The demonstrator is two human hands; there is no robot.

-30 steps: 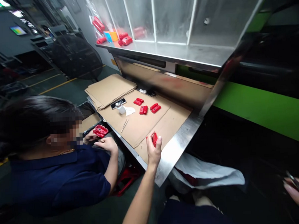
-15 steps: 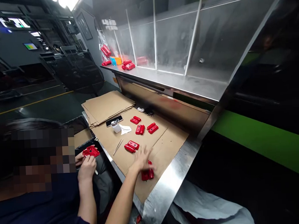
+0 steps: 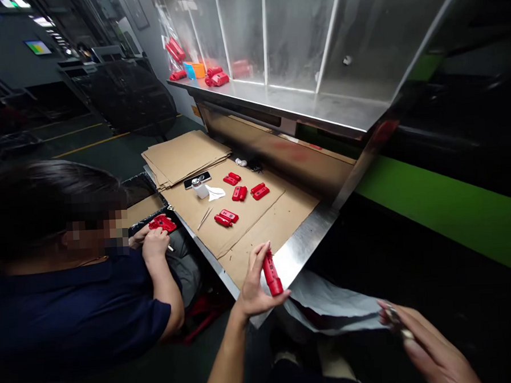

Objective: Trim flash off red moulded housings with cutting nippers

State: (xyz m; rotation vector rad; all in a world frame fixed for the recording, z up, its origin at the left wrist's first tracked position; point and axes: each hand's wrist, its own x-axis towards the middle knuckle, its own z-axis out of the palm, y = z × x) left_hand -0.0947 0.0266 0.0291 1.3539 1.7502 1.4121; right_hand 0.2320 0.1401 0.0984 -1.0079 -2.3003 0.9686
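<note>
My left hand (image 3: 255, 284) is closed on a red plastic part (image 3: 271, 273), held upright over the near corner of the cardboard-covered steel bench (image 3: 301, 243). My right hand (image 3: 430, 348) is low at the right, its fingers pinched on a thin metal tool (image 3: 393, 317) above a white sheet (image 3: 330, 302). A pair of red parts (image 3: 226, 218) lies on the cardboard, with three more pairs (image 3: 247, 187) farther back.
A seated co-worker in a dark blue shirt (image 3: 77, 304) holds a red part (image 3: 163, 223) at the left. A small white bottle (image 3: 200, 188), a phone (image 3: 196, 179), tweezers (image 3: 204, 217) and stacked cardboard (image 3: 185, 153) are on the bench. More red parts (image 3: 215, 76) sit on the steel shelf.
My left hand has lifted a red part off the cardboard and drawn it back to the bench corner. My right hand with the tool has come into view again.
</note>
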